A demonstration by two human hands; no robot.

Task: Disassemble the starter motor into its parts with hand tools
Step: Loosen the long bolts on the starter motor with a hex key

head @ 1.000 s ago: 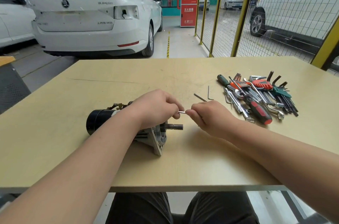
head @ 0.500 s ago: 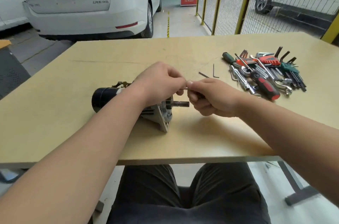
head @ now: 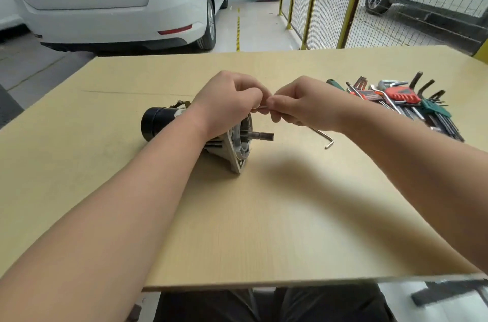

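Note:
The starter motor (head: 239, 149) lies on its side on the wooden table (head: 264, 229), black end to the left, grey flange and shaft (head: 264, 135) to the right. My left hand (head: 227, 102) sits curled above the flange. My right hand (head: 298, 105) meets it fingertip to fingertip. Both pinch a thin metal hex key (head: 260, 108), of which only a short piece shows between the fingers. Where its tip sits on the motor is hidden by my left hand.
An L-shaped hex key (head: 327, 139) lies on the table just right of the shaft, partly under my right wrist. A pile of hand tools (head: 404, 102), with screwdrivers, wrenches and hex key sets, lies at the right. Cars and a yellow mesh fence stand beyond the table.
My right hand has closed in on my left hand, so less of the thin key shows between them. The motor has stayed in place while my view dropped lower.

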